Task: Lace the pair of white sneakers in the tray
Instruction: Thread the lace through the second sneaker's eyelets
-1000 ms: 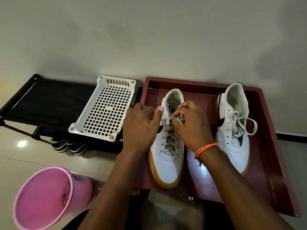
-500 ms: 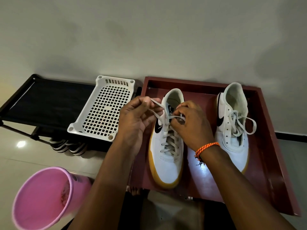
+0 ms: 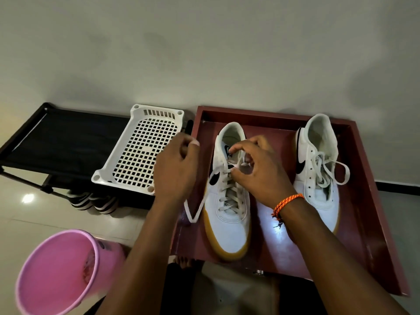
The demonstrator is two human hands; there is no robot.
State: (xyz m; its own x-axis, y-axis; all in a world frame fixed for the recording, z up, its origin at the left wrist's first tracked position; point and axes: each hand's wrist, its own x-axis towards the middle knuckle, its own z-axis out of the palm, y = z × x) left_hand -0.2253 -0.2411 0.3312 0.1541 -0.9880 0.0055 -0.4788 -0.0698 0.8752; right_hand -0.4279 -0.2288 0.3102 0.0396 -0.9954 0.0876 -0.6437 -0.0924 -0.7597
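Red tray [image 3: 372,223]: both hands pinch the lace [image 3: 195,212], fingertips partly hidden.

L sneaker [image 3: 228,214] half-laced, R sneaker [image 3: 318,178] laced (loose), both in tray [image 3: 363,212]

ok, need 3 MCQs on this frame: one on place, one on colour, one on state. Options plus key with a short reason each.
1. Where does the pink bucket stand?
A. in the tray
B. on the floor, left of the tray
C. on the black rack

2. What colour is the tray?
A. dark red
B. white
C. blue

3. What state is the lace of the left sneaker in?
A. tied in a bow
B. missing altogether
C. loose, held by the left hand

Key: 1 B, it stands on the tiles at lower left, outside the tray. 2 A, its walls and floor are dark red. 3 C, a slack loop hangs from the left hand while the right hand pinches at the top eyelets; the right sneaker has the bow.
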